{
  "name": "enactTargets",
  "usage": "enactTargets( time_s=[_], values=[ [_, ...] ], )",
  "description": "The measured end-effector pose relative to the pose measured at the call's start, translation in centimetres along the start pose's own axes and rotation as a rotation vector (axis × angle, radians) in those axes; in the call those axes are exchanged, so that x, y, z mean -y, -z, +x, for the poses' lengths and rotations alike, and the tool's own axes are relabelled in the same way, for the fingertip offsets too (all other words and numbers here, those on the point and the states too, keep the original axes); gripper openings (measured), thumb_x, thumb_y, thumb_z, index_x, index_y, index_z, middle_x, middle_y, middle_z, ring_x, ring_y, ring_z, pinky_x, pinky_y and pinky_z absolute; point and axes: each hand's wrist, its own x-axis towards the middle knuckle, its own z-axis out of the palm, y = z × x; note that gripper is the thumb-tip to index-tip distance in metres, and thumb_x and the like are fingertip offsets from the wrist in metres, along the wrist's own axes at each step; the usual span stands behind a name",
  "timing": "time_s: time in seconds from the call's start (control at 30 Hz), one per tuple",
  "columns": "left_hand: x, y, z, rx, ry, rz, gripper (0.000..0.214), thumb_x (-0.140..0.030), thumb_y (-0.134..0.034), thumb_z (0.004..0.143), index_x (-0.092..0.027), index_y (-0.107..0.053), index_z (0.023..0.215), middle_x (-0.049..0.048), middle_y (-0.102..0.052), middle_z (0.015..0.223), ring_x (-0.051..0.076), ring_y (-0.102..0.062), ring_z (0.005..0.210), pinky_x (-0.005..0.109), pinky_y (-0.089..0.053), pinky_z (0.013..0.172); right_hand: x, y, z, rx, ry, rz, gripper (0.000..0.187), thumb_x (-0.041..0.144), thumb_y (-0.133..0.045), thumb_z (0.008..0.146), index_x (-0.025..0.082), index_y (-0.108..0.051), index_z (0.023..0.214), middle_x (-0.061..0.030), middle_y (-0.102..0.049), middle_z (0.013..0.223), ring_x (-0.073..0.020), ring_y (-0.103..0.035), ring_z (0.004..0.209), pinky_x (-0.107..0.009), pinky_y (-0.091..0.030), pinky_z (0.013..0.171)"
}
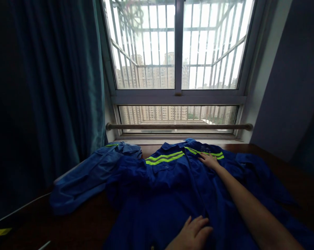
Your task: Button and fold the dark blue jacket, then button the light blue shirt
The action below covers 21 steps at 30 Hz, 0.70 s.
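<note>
Blue jacket [169, 194] reaches the far edge of the wooden ledge [150, 150]; leftward, curtain [65, 86], then paler garment [81, 184] against it. Left hand [192, 234] half-curled, grip unclear in the dimness; right hand [211, 161] flat, gripping nothing, on the stripe [220, 156].

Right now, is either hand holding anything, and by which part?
No clear grip: the right hand lies on the blue jacket at a chest stripe; whether the left hand pinches cloth can't be told.

The jacket [169, 194] is matt cloth; the surface beneath [81, 222] looks wooden.
</note>
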Motion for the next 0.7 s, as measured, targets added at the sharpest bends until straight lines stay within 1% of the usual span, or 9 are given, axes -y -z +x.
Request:
enactTargets(
  time_s=[0.1, 0.13, 0.2, 0.27, 0.37, 0.43, 0.5, 0.6, 0.7],
  values=[
    [-1.3, 2.7, -1.0, -0.019, 0.016, -0.072, 0.049, -0.028, -0.043, 0.082, -0.022, -0.027, 0.128, 0.0131, -0.031, 0.133, 0.022, -0.036, 0.118, 0.033, -0.035, 0.097, -0.6, -0.3, -0.3, -0.041, 0.025, 0.001, 0.053, 0.056, -0.027, 0.08, 0.033, -0.034, 0.127, 0.0013, -0.03, 0.135, -0.0317, -0.025, 0.122, -0.055, -0.018, 0.093],
    [-1.5, 3.8, -1.3, -0.038, 0.037, -0.067, 0.054, -0.032, -0.048, 0.079, -0.021, -0.028, 0.128, 0.012, -0.034, 0.131, 0.022, -0.039, 0.116, 0.031, -0.037, 0.095, -0.7, -0.4, -0.3, -0.052, 0.031, 0.003, 0.053, 0.056, -0.027, 0.08, 0.033, -0.034, 0.127, 0.0015, -0.031, 0.135, -0.0309, -0.026, 0.121, -0.054, -0.019, 0.094],
    [-1.1, 6.3, -1.6, -0.083, 0.09, -0.008, 0.042, -0.029, -0.044, 0.082, -0.024, -0.035, 0.122, 0.0067, -0.046, 0.121, 0.018, -0.047, 0.107, 0.029, -0.039, 0.092, -1.0, -0.5, -0.3, -0.071, 0.04, 0.008, 0.053, 0.056, -0.026, 0.08, 0.033, -0.034, 0.127, 0.0021, -0.032, 0.135, -0.03, -0.028, 0.12, -0.053, -0.019, 0.094],
    [0.9, 8.5, -1.5, -0.111, 0.105, 0.092, 0.034, -0.031, -0.048, 0.079, -0.022, -0.047, 0.112, 0.0055, -0.05, 0.114, 0.018, -0.049, 0.102, 0.028, -0.039, 0.09, -1.1, -0.7, -0.2, -0.083, 0.045, 0.016, 0.054, 0.057, -0.026, 0.08, 0.032, -0.035, 0.127, 0.0025, -0.032, 0.134, -0.0301, -0.028, 0.12, -0.053, -0.019, 0.094],
    [6.1, 10.7, -1.2, -0.23, 0.182, 0.17, 0.027, -0.031, -0.045, 0.081, -0.019, -0.051, 0.105, 0.0061, -0.053, 0.109, 0.016, -0.05, 0.1, 0.027, -0.038, 0.091, -1.1, -0.7, -0.2, -0.093, 0.047, 0.024, 0.053, 0.056, -0.027, 0.08, 0.032, -0.037, 0.126, 0.0017, -0.034, 0.133, -0.0308, -0.029, 0.119, -0.052, -0.021, 0.093],
    [9.6, 11.6, -1.4, -0.262, 0.23, 0.237, 0.036, -0.032, -0.048, 0.08, -0.017, -0.047, 0.112, 0.0077, -0.047, 0.119, 0.017, -0.043, 0.109, 0.029, -0.033, 0.096, -1.1, -0.6, -0.2, -0.097, 0.048, 0.026, 0.052, 0.056, -0.028, 0.08, 0.032, -0.038, 0.125, 0.0009, -0.036, 0.132, -0.031, -0.03, 0.118, -0.052, -0.022, 0.092],
    [12.2, 12.3, -1.9, -0.251, 0.284, 0.321, 0.044, -0.035, -0.047, 0.08, -0.017, -0.041, 0.12, 0.0086, -0.039, 0.127, 0.019, -0.034, 0.118, 0.032, -0.027, 0.101, -1.1, -0.6, -0.2, -0.101, 0.052, 0.028, 0.051, 0.056, -0.029, 0.08, 0.032, -0.039, 0.124, 0.0012, -0.037, 0.132, -0.0306, -0.031, 0.117, -0.052, -0.022, 0.092],
    [14.1, 13.2, -2.5, -0.204, 0.323, 0.421, 0.048, -0.037, -0.043, 0.081, -0.02, -0.035, 0.125, 0.0065, -0.034, 0.133, 0.019, -0.027, 0.123, 0.034, -0.022, 0.103, -1.1, -0.7, -0.2, -0.111, 0.063, 0.04, 0.051, 0.057, -0.029, 0.079, 0.033, -0.04, 0.124, 0.0023, -0.037, 0.131, -0.03, -0.032, 0.116, -0.051, -0.022, 0.092],
    [14.1, 13.3, -2.6, -0.156, 0.344, 0.483, 0.056, -0.044, -0.045, 0.079, -0.021, -0.031, 0.128, 0.0064, -0.029, 0.136, 0.021, -0.024, 0.124, 0.035, -0.02, 0.103, -1.1, -0.9, -0.2, -0.123, 0.067, 0.062, 0.052, 0.057, -0.029, 0.079, 0.033, -0.04, 0.123, 0.0018, -0.037, 0.131, -0.0302, -0.032, 0.116, -0.052, -0.021, 0.092]
  ],
)
